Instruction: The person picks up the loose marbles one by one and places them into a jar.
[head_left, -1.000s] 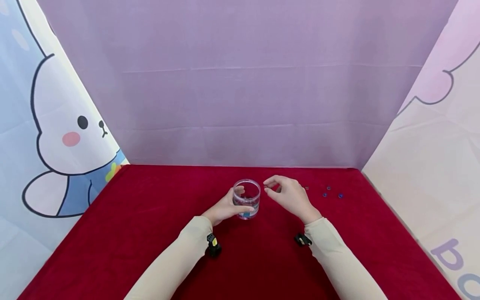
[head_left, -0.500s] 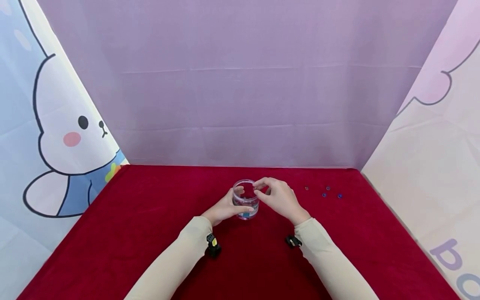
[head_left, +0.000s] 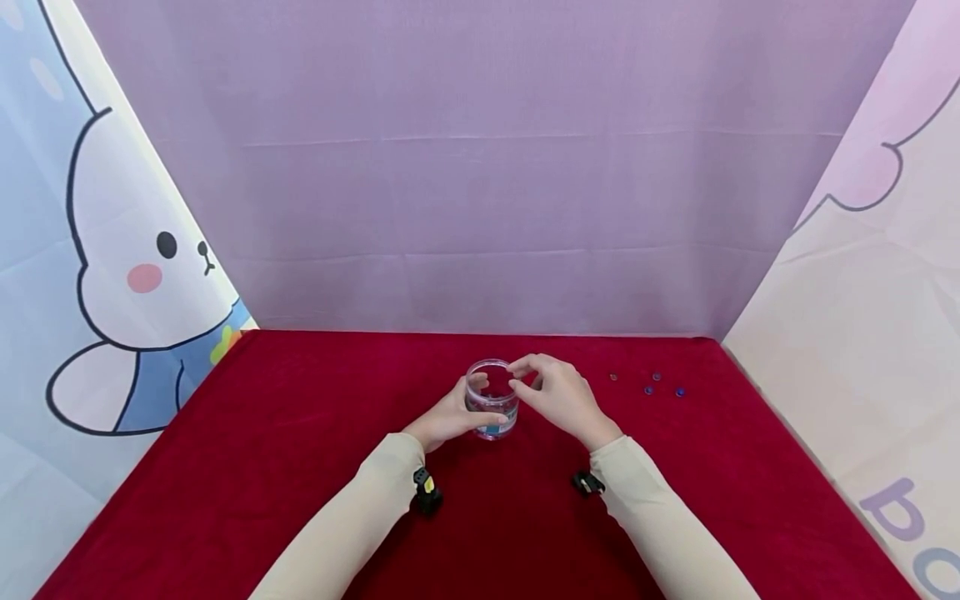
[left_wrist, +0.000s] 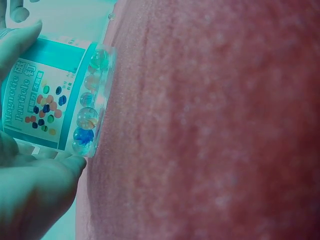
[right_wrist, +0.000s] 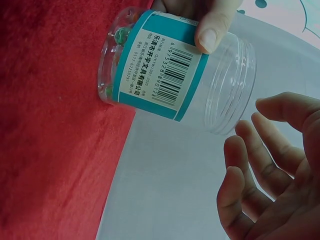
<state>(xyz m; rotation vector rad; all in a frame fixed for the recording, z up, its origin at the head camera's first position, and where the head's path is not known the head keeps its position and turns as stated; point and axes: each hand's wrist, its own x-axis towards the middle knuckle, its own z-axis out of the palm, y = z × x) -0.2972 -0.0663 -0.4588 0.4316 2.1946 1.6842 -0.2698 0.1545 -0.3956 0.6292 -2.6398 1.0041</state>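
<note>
My left hand (head_left: 457, 410) grips a clear plastic jar (head_left: 492, 393) round its side, its thumb across the front. The open-mouthed jar stands on the red cloth. A teal and white label (right_wrist: 162, 65) wraps it. Several glass marbles (left_wrist: 87, 118) lie at the bottom, some with green, blue or orange inside. My right hand (head_left: 553, 392) is at the right side of the jar's rim, fingers loosely bent and fingertips apart. In the right wrist view, nothing shows between the right fingers (right_wrist: 245, 155), which are right beside the jar's mouth.
On the right of the red cloth (head_left: 300, 400) lie several small marbles, among them a blue marble (head_left: 680, 392) and a reddish one (head_left: 613, 377). A purple curtain (head_left: 480, 167) hangs behind the table, with printed cloth panels (head_left: 150, 292) at both sides.
My right hand has moved left to the jar's rim, then stayed there over the last half second. The left hand and the jar have hardly moved.
</note>
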